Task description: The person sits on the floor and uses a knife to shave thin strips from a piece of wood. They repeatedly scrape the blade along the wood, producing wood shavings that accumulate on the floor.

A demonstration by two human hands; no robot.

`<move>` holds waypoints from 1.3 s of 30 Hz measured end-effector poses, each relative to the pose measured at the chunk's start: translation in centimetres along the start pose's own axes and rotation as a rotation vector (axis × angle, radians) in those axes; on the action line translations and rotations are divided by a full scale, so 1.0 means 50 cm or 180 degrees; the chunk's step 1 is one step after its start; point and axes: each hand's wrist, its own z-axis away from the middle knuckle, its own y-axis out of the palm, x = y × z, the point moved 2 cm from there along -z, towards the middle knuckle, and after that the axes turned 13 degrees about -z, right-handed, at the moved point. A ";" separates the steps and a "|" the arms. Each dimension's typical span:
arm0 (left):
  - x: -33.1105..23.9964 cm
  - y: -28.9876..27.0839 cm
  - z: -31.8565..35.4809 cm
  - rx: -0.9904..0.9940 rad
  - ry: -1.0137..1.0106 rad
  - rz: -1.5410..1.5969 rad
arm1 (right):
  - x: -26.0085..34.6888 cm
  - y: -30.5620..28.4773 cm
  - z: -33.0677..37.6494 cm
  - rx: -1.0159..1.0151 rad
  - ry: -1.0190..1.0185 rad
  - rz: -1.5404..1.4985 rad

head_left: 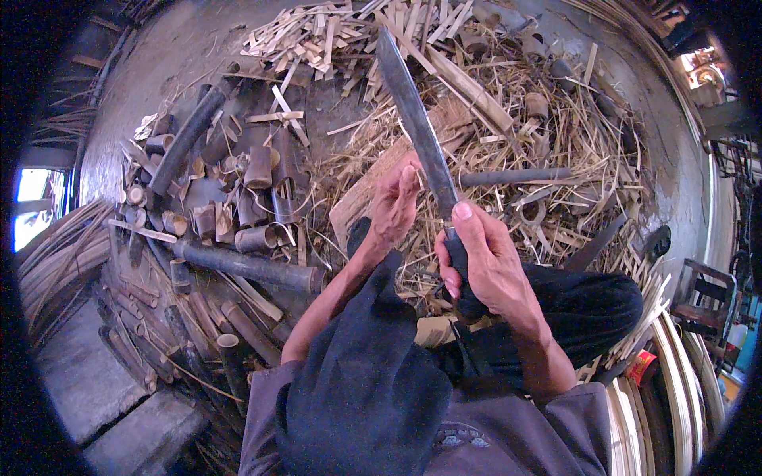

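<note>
While right hand (484,258) grips knife (417,119) | blade beside left hand (394,200)

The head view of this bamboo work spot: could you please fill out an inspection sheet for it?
Surface: grey concrete floor, mostly covered.
Job's things: long dark steel blade with black handle, pointing up and away from the person.
Clutter: dark cut bamboo tube sections on the left; pale split bamboo strips at the top; straw-coloured shavings on the right.
Hands: right hand gripping the handle; left hand with fingertips against the blade's side.
Cables: nothing seen.
Surroundings: bundled long bamboo slats at far left; curved pale bamboo strips at lower right; dark wooden chair at right.
</note>
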 end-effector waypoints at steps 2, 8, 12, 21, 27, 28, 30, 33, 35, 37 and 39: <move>0.005 -0.001 0.004 0.0058 0.0005 0.0148 | 0.001 0.000 0.000 -0.0018 0.0016 0.0017; 0.014 0.000 0.007 0.0023 0.0117 0.0379 | -0.004 0.002 0.002 0.0034 0.0019 0.0039; 0.020 -0.003 0.009 -0.0094 -0.0173 -0.0104 | -0.008 0.007 -0.001 0.0039 -0.0101 0.0169; 0.013 -0.021 0.006 -0.0163 -0.0018 -0.0475 | -0.019 0.001 -0.014 0.0141 -0.0716 0.1126; -0.005 -0.024 0.008 -0.0246 0.0056 -0.0149 | 0.000 0.018 -0.016 0.0207 -0.0949 0.1347; -0.005 -0.027 0.010 -0.0234 0.0161 -0.0195 | -0.007 0.024 -0.013 0.0203 -0.0976 0.1265; -0.005 -0.029 0.000 -0.0220 0.0366 -0.0295 | 0.006 0.022 0.000 0.0150 -0.0724 0.1347; 0.002 -0.024 0.009 -0.0415 0.0410 -0.0302 | -0.003 0.030 0.003 0.0104 -0.0868 0.1490; -0.003 -0.025 0.012 -0.0506 0.0172 -0.0604 | -0.017 0.032 -0.023 0.0038 -0.1084 0.1618; -0.014 -0.033 0.005 -0.0394 0.0459 -0.0443 | -0.034 0.038 -0.011 0.0022 -0.1172 0.1636; -0.002 -0.021 0.018 -0.0358 0.0348 -0.0318 | -0.069 0.020 -0.019 -0.0113 -0.1262 0.1639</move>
